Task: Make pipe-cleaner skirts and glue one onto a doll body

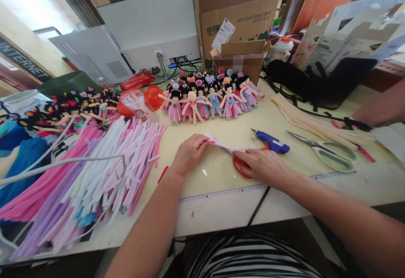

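Note:
My left hand [192, 152] is closed, pinching one end of a pale pink strip [212, 138] between thumb and fingertips. My right hand [257, 164] is wrapped round a pair of red-handled scissors [239, 169]. Their blades point left towards the strip; whether they touch it I cannot tell. A blue glue gun [272, 141] lies just beyond my right hand. Farther right rest large scissors with pale green handles [337, 153]. Behind my hands stands a group of small fuzzy dolls in pastel dresses [207, 101], with one undressed doll [192, 106] in front.
Piles of pink, lilac and white fuzzy strips [104, 164] cover the left side. More dolls [85, 109] lie behind them. A ruler [221, 194] runs along the front. Beige strips [303, 115] lie at right. Cardboard boxes [234, 12] and a monitor [155, 25] stand behind.

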Tool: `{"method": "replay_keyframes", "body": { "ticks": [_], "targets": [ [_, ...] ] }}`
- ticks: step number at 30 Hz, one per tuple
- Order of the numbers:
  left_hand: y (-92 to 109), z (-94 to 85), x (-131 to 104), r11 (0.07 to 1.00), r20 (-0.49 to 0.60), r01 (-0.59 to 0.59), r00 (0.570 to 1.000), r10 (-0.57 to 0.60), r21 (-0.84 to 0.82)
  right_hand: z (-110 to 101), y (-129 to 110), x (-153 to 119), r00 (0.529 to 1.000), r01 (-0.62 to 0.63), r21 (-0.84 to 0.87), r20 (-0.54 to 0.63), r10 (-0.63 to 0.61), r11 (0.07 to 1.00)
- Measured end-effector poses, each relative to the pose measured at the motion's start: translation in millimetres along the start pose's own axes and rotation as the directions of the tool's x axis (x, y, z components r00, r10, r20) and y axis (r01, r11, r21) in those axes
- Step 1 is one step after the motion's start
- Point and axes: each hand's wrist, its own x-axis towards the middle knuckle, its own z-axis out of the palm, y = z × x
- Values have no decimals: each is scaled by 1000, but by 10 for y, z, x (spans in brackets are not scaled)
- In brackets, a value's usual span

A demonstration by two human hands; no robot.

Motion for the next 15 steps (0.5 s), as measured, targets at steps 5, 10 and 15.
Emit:
{"method": "replay_keyframes", "body": {
  "ticks": [5, 10, 15],
  "targets": [
    [43, -6, -17, 998, 6, -43, 999, 43, 52, -3, 30, 73, 1000, -9, 41, -4, 9, 999],
    [29, 20, -15, 983, 55, -73, 996, 65, 167, 5, 18, 69, 998, -53, 28, -19, 53, 998],
    [1, 82, -8, 959, 31, -37, 999, 30, 280, 22, -18, 54, 997, -77, 33, -13, 78, 996]
  ]
}}
